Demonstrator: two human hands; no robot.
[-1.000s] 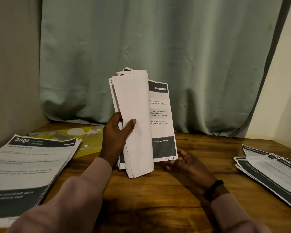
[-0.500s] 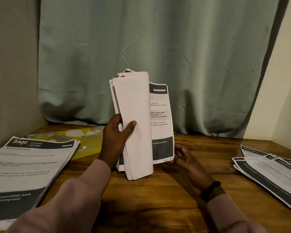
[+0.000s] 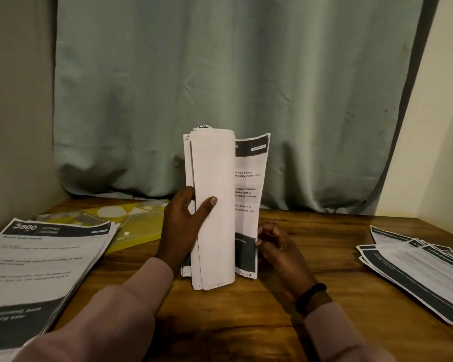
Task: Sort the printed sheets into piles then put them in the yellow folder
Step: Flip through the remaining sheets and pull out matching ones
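The left hand (image 3: 187, 226) grips a thick bundle of printed sheets (image 3: 215, 212), thumb across the blank front and fingers curled behind, and holds it upright with its long axis vertical and its bottom edge near the table (image 3: 311, 246); I cannot tell if the edge touches the wood. One sheet (image 3: 249, 202) is peeled away from the bundle on its right side, printed face showing. The right hand (image 3: 277, 246) is just beside the lower right edge of this sheet, its fingers curled and its fingertips at the paper edge, it seems pinching it. So the right hand is the nearer one for pulling the sheet free, and I judge the pull should go to the right, away from the bundle.

All places from the bundle: well apart to the left lies one pile (image 3: 37, 270) with the heading "3800 KITCHEN". Behind that pile, near the curtain (image 3: 220, 87), lies one yellow folder (image 3: 136, 226), flat, partly under the pile's corner. Well apart to the right lies a second pile (image 3: 416, 267), more fanned out.

Count: one bundle in hand, one loose sheet, two piles, one folder. Sorting is, I think, not yet finished
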